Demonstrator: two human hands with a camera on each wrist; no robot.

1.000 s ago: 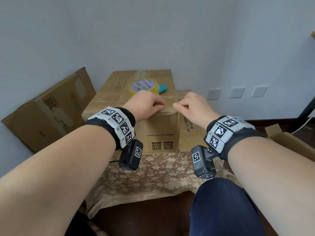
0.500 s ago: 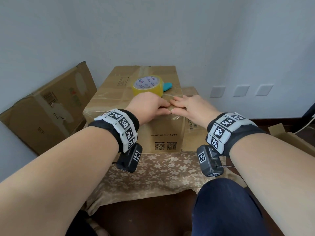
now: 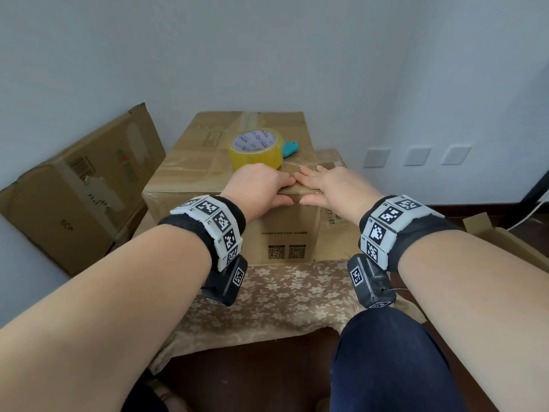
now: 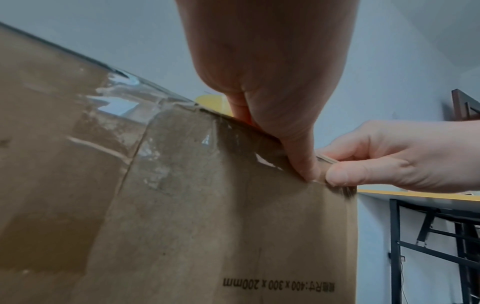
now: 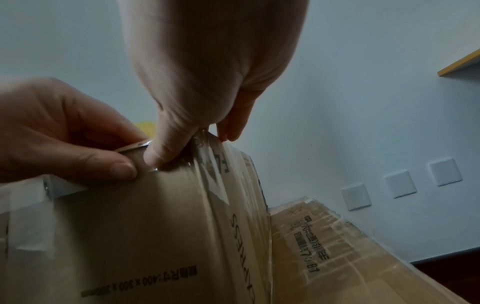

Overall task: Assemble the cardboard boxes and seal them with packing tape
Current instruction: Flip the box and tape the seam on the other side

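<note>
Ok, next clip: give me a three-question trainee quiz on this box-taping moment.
1. True or false: the tape roll stands on top of the cardboard box.
2. Where do the left hand and right hand meet? A) at the box's near top edge B) on the floral cloth C) on the tape roll
3. Fill in: peeking out from behind the roll is a small ____-coloured object.

Key: 1 true. 2 A, fingers laid on top, thumbs pressing the front face over the clear tape. 3 teal.
</note>
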